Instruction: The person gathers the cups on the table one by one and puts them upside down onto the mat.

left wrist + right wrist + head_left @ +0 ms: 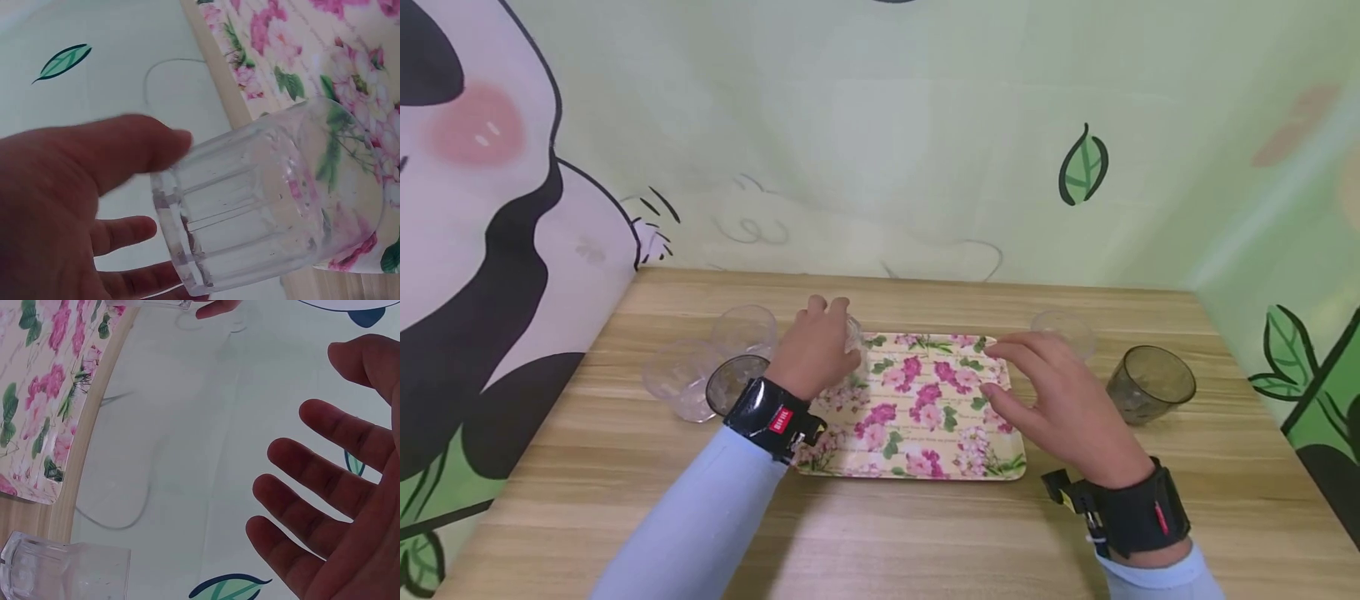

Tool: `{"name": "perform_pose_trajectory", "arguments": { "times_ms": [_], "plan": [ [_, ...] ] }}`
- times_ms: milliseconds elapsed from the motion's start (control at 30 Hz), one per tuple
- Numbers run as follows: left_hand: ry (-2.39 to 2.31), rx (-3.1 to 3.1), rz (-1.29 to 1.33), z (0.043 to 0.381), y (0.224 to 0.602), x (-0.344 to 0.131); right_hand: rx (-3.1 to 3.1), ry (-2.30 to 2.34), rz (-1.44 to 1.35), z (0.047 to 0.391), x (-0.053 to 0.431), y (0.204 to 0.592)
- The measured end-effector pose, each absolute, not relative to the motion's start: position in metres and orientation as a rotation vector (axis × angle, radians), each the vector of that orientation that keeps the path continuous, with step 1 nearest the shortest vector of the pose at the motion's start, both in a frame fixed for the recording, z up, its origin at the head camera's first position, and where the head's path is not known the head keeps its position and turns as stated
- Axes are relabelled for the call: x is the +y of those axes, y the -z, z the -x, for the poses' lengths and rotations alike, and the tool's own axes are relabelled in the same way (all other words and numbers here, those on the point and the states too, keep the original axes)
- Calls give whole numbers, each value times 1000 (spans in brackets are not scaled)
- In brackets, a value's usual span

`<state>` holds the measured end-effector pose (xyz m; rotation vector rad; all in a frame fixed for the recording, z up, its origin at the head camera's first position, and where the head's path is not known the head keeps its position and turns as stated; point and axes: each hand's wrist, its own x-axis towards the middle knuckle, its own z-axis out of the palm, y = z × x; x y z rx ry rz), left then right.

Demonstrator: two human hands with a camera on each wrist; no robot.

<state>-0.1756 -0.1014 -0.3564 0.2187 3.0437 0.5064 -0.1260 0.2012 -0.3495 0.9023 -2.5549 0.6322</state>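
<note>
My left hand [818, 354] holds a clear drinking glass [250, 206] at its thick base, with the thumb on one edge and fingertips at the base. This glass is mouth down, its rim at the left part of a flowered tray [917, 408]. In the head view the hand hides most of the glass [853, 336]. My right hand [1067, 400] hovers by the tray's right edge, fingers spread and holding nothing. Beyond it stands another clear glass [1066, 333], also seen in the right wrist view as a clear glass [69, 569].
A smoky dark glass [1152, 387] stands right of the right hand. Left of the tray are two clear glasses, a rear glass [745, 329] and a front glass [681, 379], beside a dark glass [730, 383] partly behind the left wrist. A printed wall [880, 167] bounds the wooden table [895, 533].
</note>
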Motion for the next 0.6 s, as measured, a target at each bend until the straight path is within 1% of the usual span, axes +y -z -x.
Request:
{"name": "perform_pose_trajectory", "arguments": {
  "times_ms": [133, 400, 600],
  "plan": [
    [-570, 3083, -258, 169, 354, -102, -2567, -635, -902, 127, 200, 350],
    [-641, 3219, -508, 158, 348, -96, -2591, -642, -873, 126, 201, 349],
    [-751, 3227, -621, 150, 347, -95, -2619, -648, -838, 125, 201, 349]
  ]
}}
